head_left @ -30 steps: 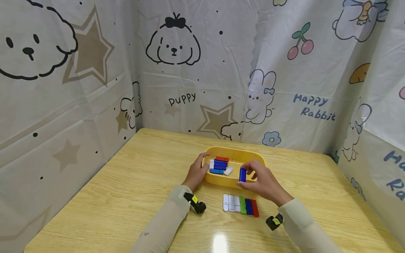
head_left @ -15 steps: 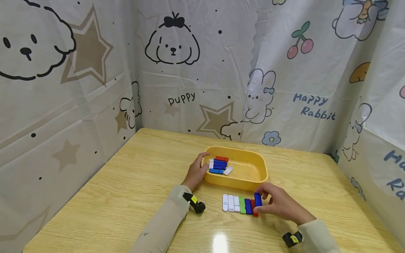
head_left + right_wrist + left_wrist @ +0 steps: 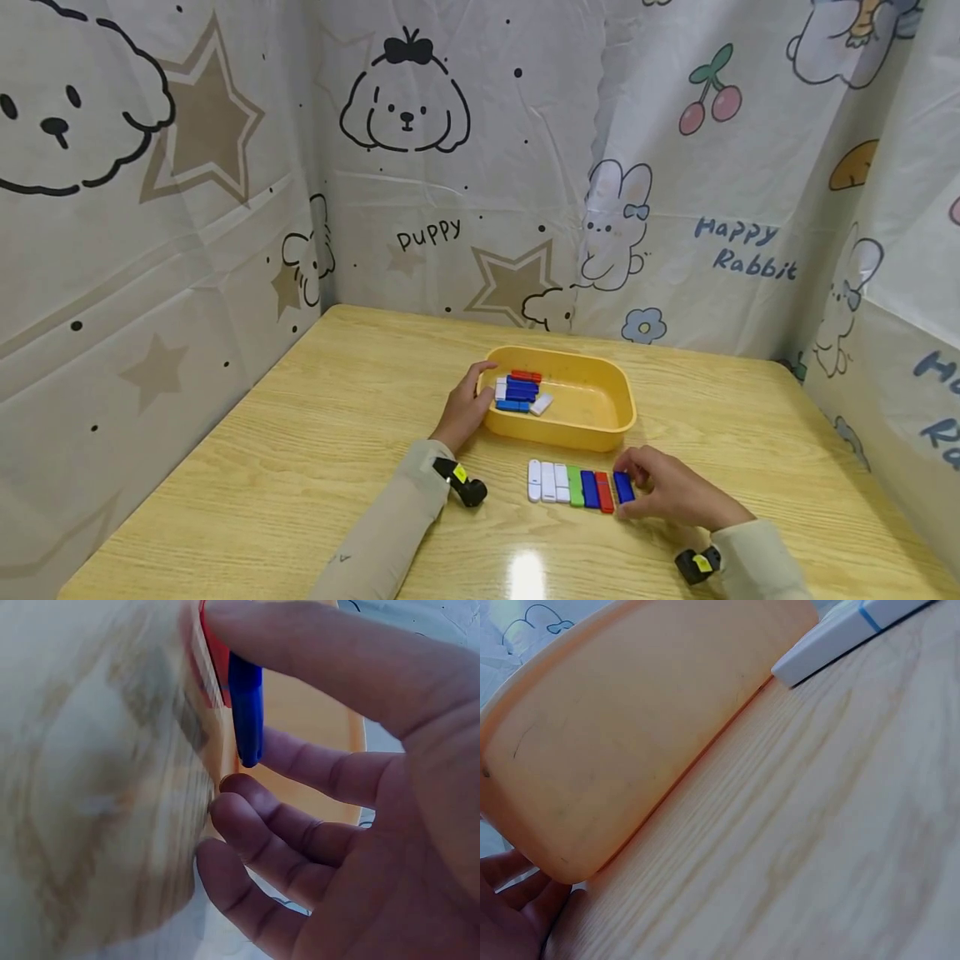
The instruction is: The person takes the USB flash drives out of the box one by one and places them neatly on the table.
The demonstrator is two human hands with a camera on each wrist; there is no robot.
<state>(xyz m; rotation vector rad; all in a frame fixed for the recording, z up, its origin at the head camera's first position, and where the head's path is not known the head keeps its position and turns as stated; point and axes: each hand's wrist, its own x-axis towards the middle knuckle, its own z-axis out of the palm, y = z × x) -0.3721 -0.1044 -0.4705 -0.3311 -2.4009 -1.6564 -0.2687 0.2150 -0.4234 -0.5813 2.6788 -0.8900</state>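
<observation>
My right hand pinches a dark blue USB flash drive between thumb and fingers, low at the right end of a row on the table. In the right wrist view that flash drive stands beside a red flash drive. From left to right, the row has white flash drives, then a green one, a blue one and a red one. With its fingers around the left end, my left hand grips a yellow plastic bin; the left wrist view shows the bin's outer wall.
Several red, white and blue flash drives lie at the left inside the bin, with a white one at a slant. The wooden table ends at a printed cloth backdrop.
My right hand has carried the blue flash drive from above the bin, over the red one, down to the right end of the row. My left hand has stayed on the bin.
</observation>
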